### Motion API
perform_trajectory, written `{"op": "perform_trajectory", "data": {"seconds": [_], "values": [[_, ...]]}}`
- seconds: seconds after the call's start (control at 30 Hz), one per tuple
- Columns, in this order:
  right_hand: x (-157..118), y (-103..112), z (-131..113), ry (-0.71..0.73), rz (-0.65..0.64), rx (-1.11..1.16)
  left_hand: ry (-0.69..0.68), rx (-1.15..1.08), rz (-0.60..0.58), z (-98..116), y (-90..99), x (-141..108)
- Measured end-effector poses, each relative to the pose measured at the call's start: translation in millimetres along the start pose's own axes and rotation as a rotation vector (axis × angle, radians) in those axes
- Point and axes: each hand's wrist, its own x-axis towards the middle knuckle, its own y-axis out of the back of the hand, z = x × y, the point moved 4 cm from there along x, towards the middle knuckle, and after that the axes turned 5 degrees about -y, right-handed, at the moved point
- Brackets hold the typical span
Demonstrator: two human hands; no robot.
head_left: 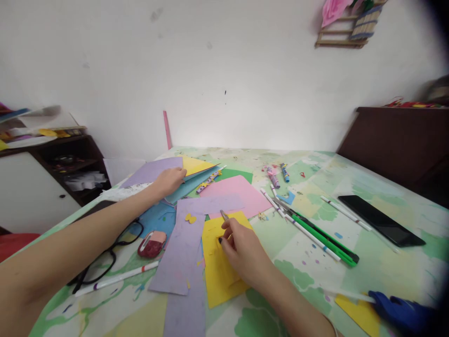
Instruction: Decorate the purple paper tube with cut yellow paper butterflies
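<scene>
Fingers of the right hand [242, 248] closed on a slim pointed tool [224, 215], over yellow paper

The right fingers [228, 225] are together, wrapped around the tool, its metal tip jutting toward the far side. Beneath them the near yellow sheet [217, 285] lies on the table [287, 262], just right of the lilac strips [175, 267]. Farther off to the left, the left hand [171, 180] has its fingers curled at the edge of the far yellow sheet [194, 164], beside a large lilac sheet [150, 171]; whether they pinch or merely press it, I cannot tell.

With both hands occupied, it seems best to keep the tip off the paper and take sheets by their edges, so thin stock does not crease. A light touch should also spare the little yellow bow [190, 218] lying loose on the lilac.

A patterned green-and-white cover dresses the table, flecked with paper scraps. Right of the papers rest a green-handled tool [315, 234] and a phone [380, 220]; at left, eyeglasses. Behind stands a scuffed white wall [245, 70], with a cabinet [42, 182] to the left and dark furniture [396, 150] to the right.
</scene>
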Motion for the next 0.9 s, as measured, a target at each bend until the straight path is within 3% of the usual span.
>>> {"op": "perform_trajectory", "data": {"seconds": [0.3,0.77,0.9], "values": [[0,-2,3,0.014,0.007,-0.035,0.105,0.156,-0.045,3,16.0,0],[-1,-3,1,0.055,0.013,-0.063,0.105,0.2,-0.142,8,3.0,3],[-2,-2,0,0.05,0.005,-0.18,0.099,0.206,-0.147,10,4.5,2]]}}
